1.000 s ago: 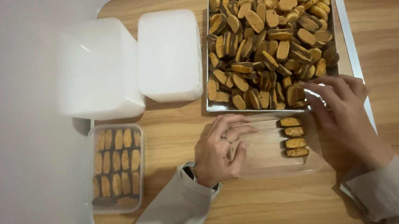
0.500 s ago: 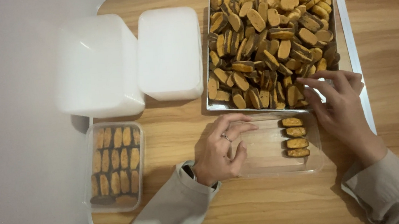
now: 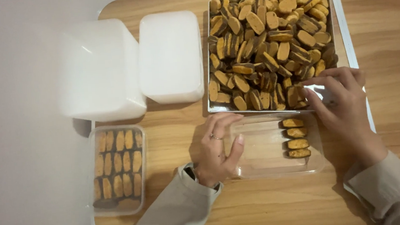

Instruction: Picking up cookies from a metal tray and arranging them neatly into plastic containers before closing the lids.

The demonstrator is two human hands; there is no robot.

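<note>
The left hand (image 3: 217,149) is resting against the left end of the clear box (image 3: 266,167), fingers loosely curled, thumb lying along the box edge, gripping nothing firmly. The box is sitting on the table (image 3: 264,207) just near the tray (image 3: 213,107), with four cookies (image 3: 296,138) stacked in a column at its right end. The right hand (image 3: 344,106) is reaching into the tray's near right corner, fingertips drawn together among the piled cookies (image 3: 265,40); I cannot tell whether they are pinching one. At near left a filled box (image 3: 116,169) is lying closed. Two white tubs (image 3: 129,65) are standing far left.
</note>
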